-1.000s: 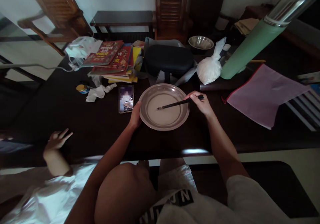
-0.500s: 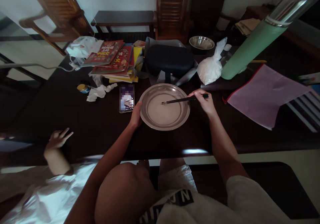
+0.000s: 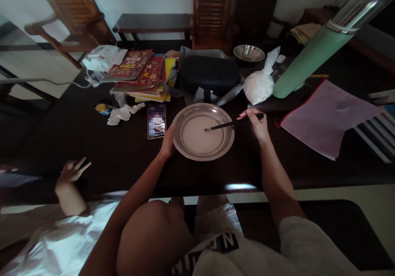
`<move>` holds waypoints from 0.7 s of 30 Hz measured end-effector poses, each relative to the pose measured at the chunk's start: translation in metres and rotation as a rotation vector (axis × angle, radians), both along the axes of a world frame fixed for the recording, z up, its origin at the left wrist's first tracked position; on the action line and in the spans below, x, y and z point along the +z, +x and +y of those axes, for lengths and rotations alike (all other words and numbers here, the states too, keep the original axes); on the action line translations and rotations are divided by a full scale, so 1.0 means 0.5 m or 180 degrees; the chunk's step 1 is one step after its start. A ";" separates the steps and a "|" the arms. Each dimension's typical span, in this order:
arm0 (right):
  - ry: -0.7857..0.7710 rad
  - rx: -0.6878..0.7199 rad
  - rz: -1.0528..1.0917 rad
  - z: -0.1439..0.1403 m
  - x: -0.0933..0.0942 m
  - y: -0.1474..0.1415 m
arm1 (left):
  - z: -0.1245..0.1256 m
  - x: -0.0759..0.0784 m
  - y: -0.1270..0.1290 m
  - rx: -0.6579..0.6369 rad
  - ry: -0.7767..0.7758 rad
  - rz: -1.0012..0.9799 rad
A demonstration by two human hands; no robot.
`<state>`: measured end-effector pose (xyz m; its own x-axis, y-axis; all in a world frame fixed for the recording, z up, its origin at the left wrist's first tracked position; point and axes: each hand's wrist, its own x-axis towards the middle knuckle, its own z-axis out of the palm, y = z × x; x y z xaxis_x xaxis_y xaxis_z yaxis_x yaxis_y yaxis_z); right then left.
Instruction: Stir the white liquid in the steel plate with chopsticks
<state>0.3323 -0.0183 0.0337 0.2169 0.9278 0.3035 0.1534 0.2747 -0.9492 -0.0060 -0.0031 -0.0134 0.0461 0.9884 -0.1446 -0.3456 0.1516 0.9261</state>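
Observation:
A round, shallow metal dish (image 3: 226, 144) sits on the dark table in front of me, with a pale whitish layer covering its bottom. My left hand (image 3: 168, 141) is closed on the dish's left rim. Black chopsticks (image 3: 222, 125) are held in my right hand (image 3: 255, 124), just past the dish's right rim. Their tips point left and down over the middle of the dish, with light residue on them. Whether the tips touch the pale layer I cannot tell. Left of the dish lies a phone (image 3: 156, 121) with its screen lit.
Behind the dish are a black case (image 3: 210, 72), a tied bag of white powder (image 3: 258, 87) and a steel bowl (image 3: 249, 53). A green thermos (image 3: 314, 62) and pink pouch (image 3: 327, 119) stand right. Books (image 3: 135, 66), crumpled tissue (image 3: 120, 114) and another person's hand (image 3: 73, 171) are left.
My right hand has shifted slightly to the right, and the chopstick tips have moved right and a little toward me within the dish. My left hand and the dish stay put.

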 end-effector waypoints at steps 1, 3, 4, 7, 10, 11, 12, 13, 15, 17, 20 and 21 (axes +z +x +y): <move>-0.0028 0.0001 0.0025 0.000 -0.001 0.002 | 0.000 0.001 -0.001 -0.0018 0.0015 0.0019; -0.0125 0.0212 -0.0048 -0.001 -0.003 -0.001 | -0.001 0.002 -0.002 -0.0074 0.0067 0.0068; -0.0166 0.0369 -0.0115 -0.002 -0.003 -0.005 | -0.001 0.003 -0.003 -0.0099 0.0090 0.0100; -0.0158 0.0656 -0.0289 -0.004 -0.002 -0.018 | -0.001 0.004 -0.003 -0.0108 0.0109 0.0167; -0.0038 0.0331 -0.0192 -0.002 0.001 -0.014 | 0.000 0.004 0.000 -0.0035 0.0077 0.0122; -0.0013 0.0165 -0.0110 -0.001 0.001 -0.009 | 0.000 0.004 0.001 -0.0011 0.0059 0.0097; -0.0005 0.0042 -0.0029 -0.001 0.001 -0.005 | 0.000 0.004 0.002 0.0006 0.0050 0.0089; -0.0022 -0.0009 0.0026 -0.001 0.001 -0.002 | 0.000 0.005 0.003 0.0018 0.0050 0.0095; -0.0133 0.0123 0.0024 -0.002 0.000 -0.003 | 0.000 0.006 0.004 0.0021 0.0066 0.0123; -0.0266 0.0436 -0.0074 -0.004 -0.001 -0.010 | -0.001 0.008 0.004 0.0008 0.0057 0.0129; -0.0270 0.0632 -0.0246 -0.003 -0.002 -0.018 | -0.001 0.010 0.004 0.0008 0.0020 0.0087; -0.0225 0.0546 -0.0253 -0.002 -0.003 -0.017 | -0.002 0.010 0.004 0.0013 0.0024 0.0085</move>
<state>0.3238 -0.0193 0.0324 0.0317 0.9687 0.2461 0.1854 0.2363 -0.9538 -0.0040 -0.0039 -0.0083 0.0382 0.9897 -0.1382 -0.3212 0.1431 0.9361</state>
